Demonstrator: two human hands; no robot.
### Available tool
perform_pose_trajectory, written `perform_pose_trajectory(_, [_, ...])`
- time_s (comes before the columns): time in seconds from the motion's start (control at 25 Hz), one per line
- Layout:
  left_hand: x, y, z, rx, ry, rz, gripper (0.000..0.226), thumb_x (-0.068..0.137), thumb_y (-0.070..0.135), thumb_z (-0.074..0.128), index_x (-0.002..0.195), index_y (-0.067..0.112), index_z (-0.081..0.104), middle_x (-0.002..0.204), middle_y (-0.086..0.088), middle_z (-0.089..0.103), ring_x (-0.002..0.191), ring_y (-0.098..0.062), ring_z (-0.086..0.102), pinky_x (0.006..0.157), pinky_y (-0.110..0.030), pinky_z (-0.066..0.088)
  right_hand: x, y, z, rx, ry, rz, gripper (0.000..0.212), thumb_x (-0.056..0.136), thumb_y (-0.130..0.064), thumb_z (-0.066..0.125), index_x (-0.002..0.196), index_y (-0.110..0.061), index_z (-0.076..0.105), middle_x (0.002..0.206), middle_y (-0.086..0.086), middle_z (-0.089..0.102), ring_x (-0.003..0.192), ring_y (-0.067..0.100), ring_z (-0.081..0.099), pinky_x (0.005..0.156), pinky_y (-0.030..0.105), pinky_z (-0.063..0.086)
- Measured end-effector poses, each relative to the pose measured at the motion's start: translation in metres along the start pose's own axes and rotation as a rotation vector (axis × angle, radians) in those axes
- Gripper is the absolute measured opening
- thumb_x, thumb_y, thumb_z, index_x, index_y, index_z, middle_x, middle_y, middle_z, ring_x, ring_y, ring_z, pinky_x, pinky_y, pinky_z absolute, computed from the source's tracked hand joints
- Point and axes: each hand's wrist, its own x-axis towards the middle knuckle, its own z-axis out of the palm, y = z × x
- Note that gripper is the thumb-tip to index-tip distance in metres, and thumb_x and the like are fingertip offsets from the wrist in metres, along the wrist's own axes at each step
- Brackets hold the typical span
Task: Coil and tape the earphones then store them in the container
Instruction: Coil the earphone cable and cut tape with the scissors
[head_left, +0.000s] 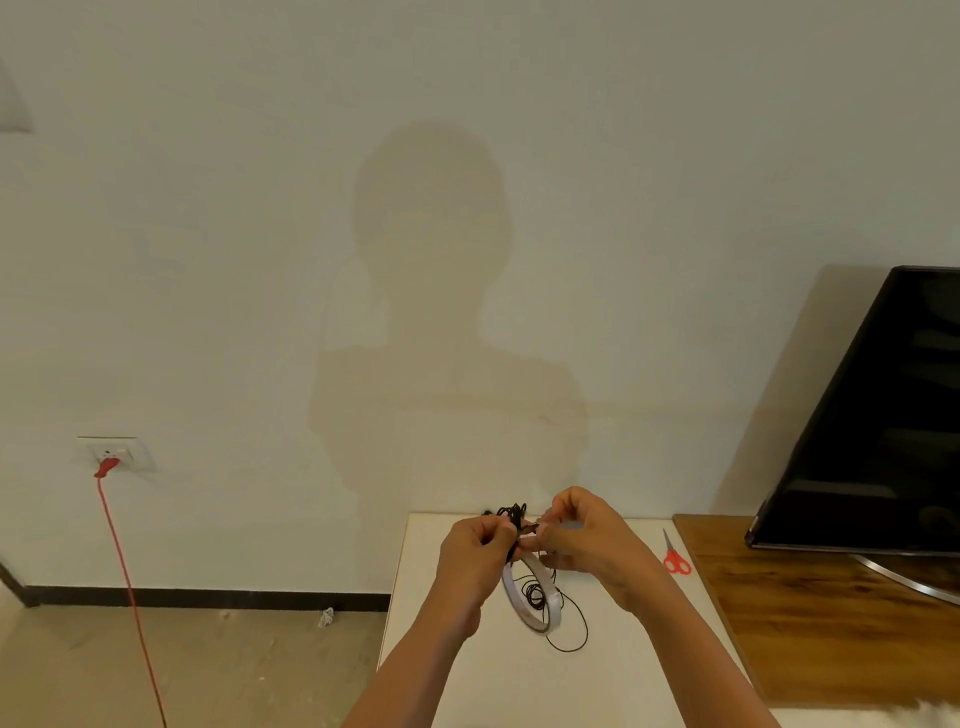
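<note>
Head view: in the lower centre of the frame, 2 hands are raised close together over a white table (587, 691). The left hand (475, 553) has its fingers curled round a bunched black tangle of the earphones (511, 514). The right hand (587, 538) pinches the same bundle from the other side, fingertips almost meeting the left's. Loose cable hangs from the bundle to the table, with small coils inside a white tape roll (530, 616) and 1 wider loop trailing just right of it. I cannot tell whether the roll lies flat or is tilted up. Red-handled scissors (675, 558) lie near the table's right edge. Beyond it, a dark television (883, 415) stands on a wooden stand (805, 634). At lower left, a red cord (130, 597) runs down from a wall socket (117, 454).
</note>
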Motion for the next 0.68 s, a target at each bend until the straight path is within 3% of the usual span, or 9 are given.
perform_pose_trajectory(0.12, [0.002,-0.007,0.0,0.213,0.119,0.095,0.041,0.09,0.009,0.048,0.053,0.023,0.058,0.072,-0.005,0.07,0.05,-0.008,0.043,0.049,-0.016,0.033,0.005,0.011,0.001,-0.379,0.072,0.055,0.026,0.075,-0.012,0.072,0.08,-0.017,0.047,0.083,-0.001,0.051,0.071,0.014,0.053,0.069,0.031,0.05])
perform_pose_trajectory(0.24, [0.008,-0.007,-0.005,0.237,0.087,0.057,0.044,0.086,0.009,0.049,0.044,0.022,0.051,0.052,0.008,0.059,0.042,-0.004,0.041,0.042,-0.011,0.029,0.003,0.033,0.005,-0.331,0.034,0.037,0.024,0.078,-0.027,0.073,0.088,-0.018,0.053,0.089,-0.004,0.061,0.079,0.008,0.057,0.072,0.025,0.046])
perform_pose_trajectory(0.36, [0.011,-0.006,-0.006,0.191,0.058,-0.003,0.041,0.084,0.009,0.05,0.044,0.018,0.051,0.055,0.005,0.059,0.05,-0.003,0.049,0.049,-0.014,0.031,-0.005,0.06,0.017,-0.281,0.024,-0.065,0.028,0.078,-0.03,0.075,0.099,-0.024,0.057,0.106,-0.014,0.065,0.104,-0.002,0.058,0.086,0.022,0.047])
perform_pose_trajectory(0.44, [0.011,-0.006,-0.005,0.152,0.04,-0.029,0.039,0.085,0.009,0.05,0.046,0.015,0.054,0.062,0.0,0.063,0.059,-0.001,0.057,0.056,-0.016,0.035,-0.007,0.072,0.026,-0.248,0.064,-0.155,0.024,0.081,-0.023,0.073,0.098,-0.025,0.057,0.097,-0.014,0.067,0.095,-0.001,0.063,0.084,0.021,0.049])
perform_pose_trajectory(0.56, [0.014,-0.007,-0.005,0.062,0.022,-0.119,0.035,0.089,0.012,0.052,0.056,0.011,0.062,0.07,-0.003,0.067,0.07,-0.009,0.06,0.061,-0.02,0.037,-0.009,0.076,0.032,-0.154,0.159,-0.207,0.019,0.085,-0.018,0.065,0.096,-0.03,0.057,0.084,-0.01,0.069,0.07,0.008,0.066,0.066,0.022,0.055])
perform_pose_trajectory(0.68, [0.018,-0.012,-0.007,-0.102,0.005,-0.293,0.022,0.093,0.015,0.056,0.079,0.01,0.073,0.079,-0.004,0.07,0.077,-0.013,0.06,0.065,-0.022,0.042,-0.008,0.076,0.029,-0.153,0.224,-0.239,0.018,0.085,-0.022,0.063,0.089,-0.039,0.063,0.084,-0.012,0.069,0.067,0.008,0.061,0.062,0.021,0.05])
